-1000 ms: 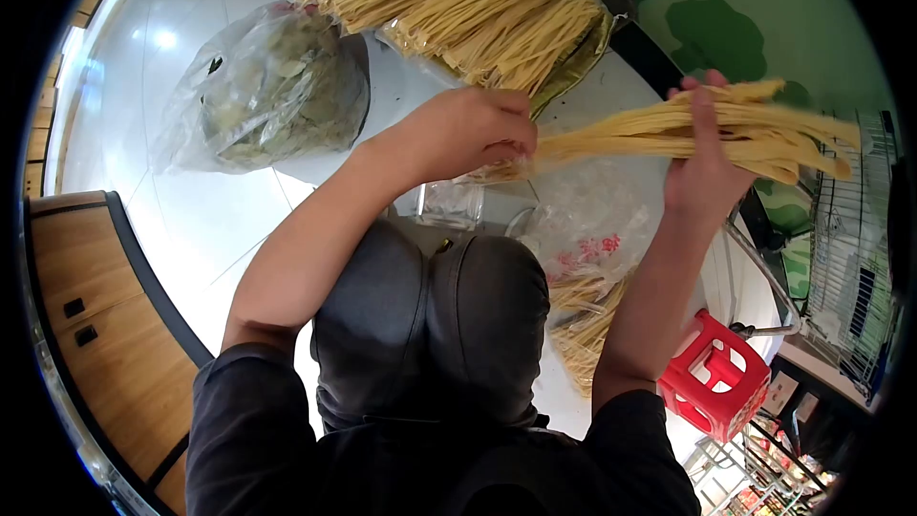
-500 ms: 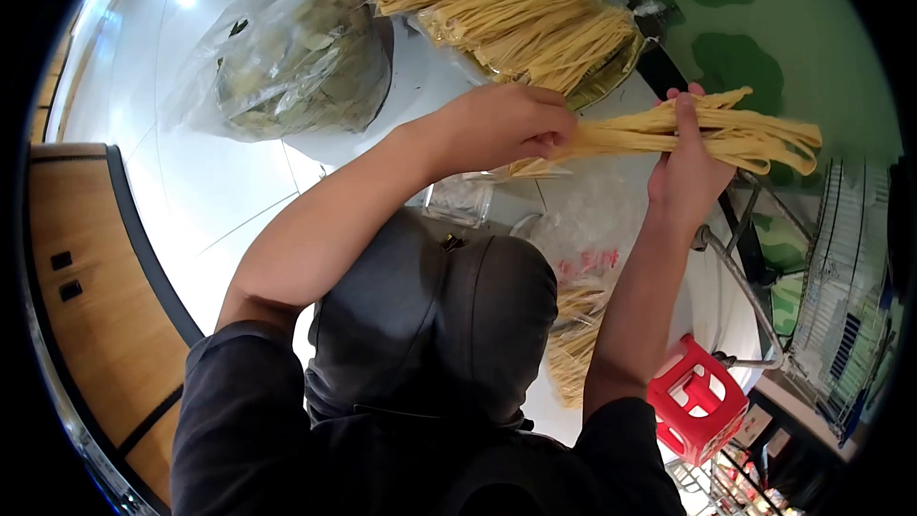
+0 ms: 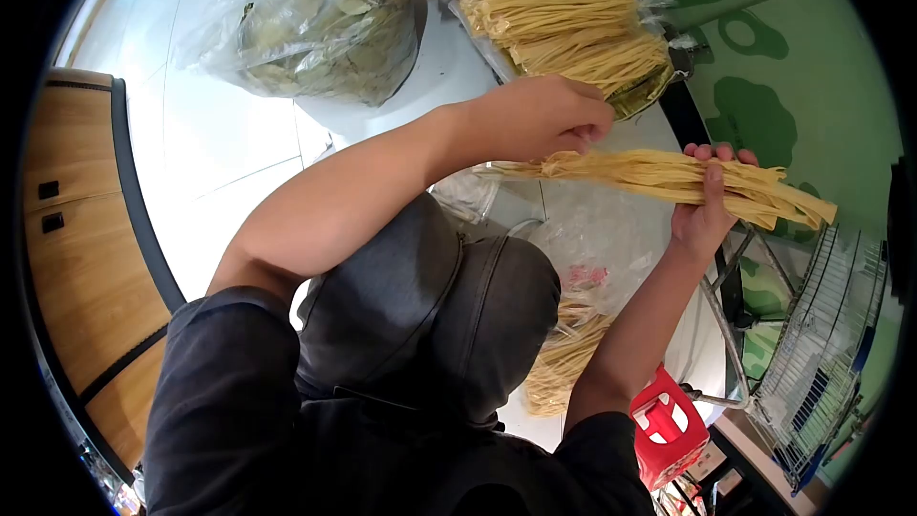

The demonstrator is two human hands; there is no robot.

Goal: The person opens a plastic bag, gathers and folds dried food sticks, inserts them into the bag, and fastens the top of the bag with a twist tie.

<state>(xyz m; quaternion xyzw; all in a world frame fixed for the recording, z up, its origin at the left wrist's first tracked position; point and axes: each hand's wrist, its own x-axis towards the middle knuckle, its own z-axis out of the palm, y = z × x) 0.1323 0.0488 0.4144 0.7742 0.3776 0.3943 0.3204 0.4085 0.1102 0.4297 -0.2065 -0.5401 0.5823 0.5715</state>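
"Wood-fronted cabinet [image 3: 105, 248] at far left, then pale, glossy floor tiles [image 3: 229, 148], a red plastic stool [image 3: 673, 440], and a green wall [image 3: 793, 67] with darker green shapes."

"Containers, same order?"

"First, a clear plastic bag [image 3: 296, 24], bulging with dry-looking leaves [image 3: 368, 38]. Next, packed yellow strips [image 3: 564, 33] in clear film, several bundles side by side. Below those, beside the person's knees [image 3: 492, 296], a crumpled clear bag with red print [image 3: 607, 244]. More strips [image 3: 564, 368] lie against it; whether inside, I cannot tell. Last, a wire cart [image 3: 821, 354], contents indistinct."

"Condition of the hands?"

"Left hand [image 3: 554, 119]: fingers curled together, just above the left part of a loose bundle [image 3: 630, 174]. Whether it pinches a strand, I cannot tell."

"Position of that bundle?"

"Raised beyond the knees, roughly level, yellow strips lengthwise. Right hand [image 3: 709, 205] grips it toward its right end, thumb across the strips."
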